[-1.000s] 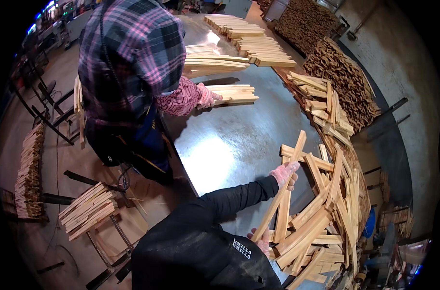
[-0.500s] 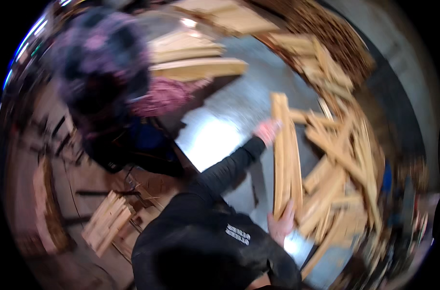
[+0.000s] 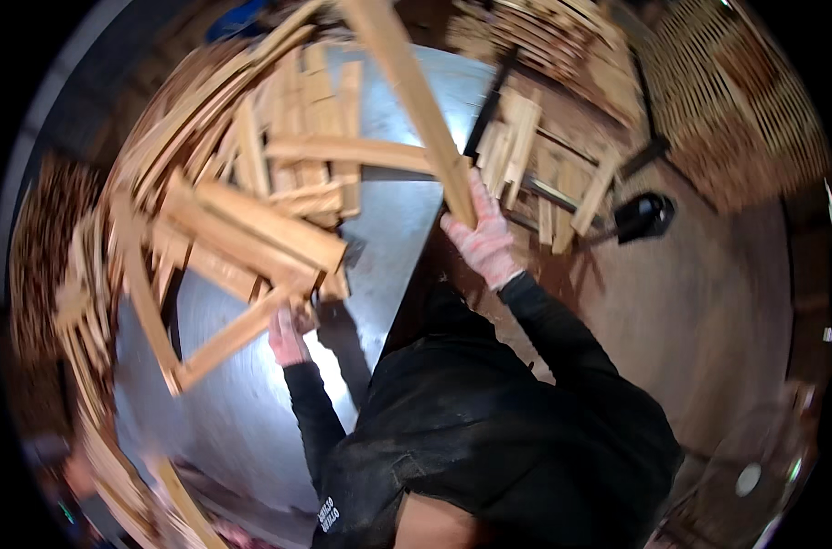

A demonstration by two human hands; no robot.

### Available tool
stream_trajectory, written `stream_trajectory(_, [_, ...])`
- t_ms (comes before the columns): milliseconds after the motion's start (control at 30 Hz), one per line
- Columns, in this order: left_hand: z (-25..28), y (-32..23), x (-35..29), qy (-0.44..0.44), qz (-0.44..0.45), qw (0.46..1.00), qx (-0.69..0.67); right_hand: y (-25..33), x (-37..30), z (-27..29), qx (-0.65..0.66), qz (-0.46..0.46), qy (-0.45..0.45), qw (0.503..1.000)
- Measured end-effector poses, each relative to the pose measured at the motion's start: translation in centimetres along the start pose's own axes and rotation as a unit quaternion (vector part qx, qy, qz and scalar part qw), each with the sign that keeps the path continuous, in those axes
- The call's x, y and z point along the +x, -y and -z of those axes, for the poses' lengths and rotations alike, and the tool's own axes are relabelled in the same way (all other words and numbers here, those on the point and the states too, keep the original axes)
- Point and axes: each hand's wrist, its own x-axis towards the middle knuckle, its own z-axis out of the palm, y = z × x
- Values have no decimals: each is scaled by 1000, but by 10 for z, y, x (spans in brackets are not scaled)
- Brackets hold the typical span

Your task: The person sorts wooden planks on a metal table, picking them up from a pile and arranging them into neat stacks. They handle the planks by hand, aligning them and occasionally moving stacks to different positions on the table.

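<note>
My right hand (image 3: 487, 242), in a pale pink-stained glove, grips the lower end of a long wooden slat (image 3: 407, 87). The slat rises at a slant over the metal table's edge. My left hand (image 3: 288, 339), gloved too, has its fingers closed at the near end of a narrower wooden slat (image 3: 228, 340), against a loose pile. Thick short boards (image 3: 251, 229) lie just beyond the left hand. Another slat (image 3: 352, 152) reaches across from the pile toward my right hand.
A shiny metal table (image 3: 242, 430) bears the pile. Right of it, a metal-framed stand (image 3: 553, 190) holds short wood pieces. Stacked slats (image 3: 562, 46) stand behind, with more stacks (image 3: 736, 101) at the far right. Long bent strips (image 3: 224, 101) curve along the table's left side.
The view has swung round: the wood pile has gone from right to left, and the nearby person in a patterned cap has left the upper left. My hands are now apart, on separate slats.
</note>
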Motion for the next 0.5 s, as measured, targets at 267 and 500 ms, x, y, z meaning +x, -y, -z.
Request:
stream_trajectory(267, [-61, 51, 12, 12, 150, 989, 16, -321, 46, 74, 87, -446, -118, 883])
stream_trajectory(500, [6, 85, 30, -149, 54, 860, 485, -484, 117, 53, 110, -568, -40, 814])
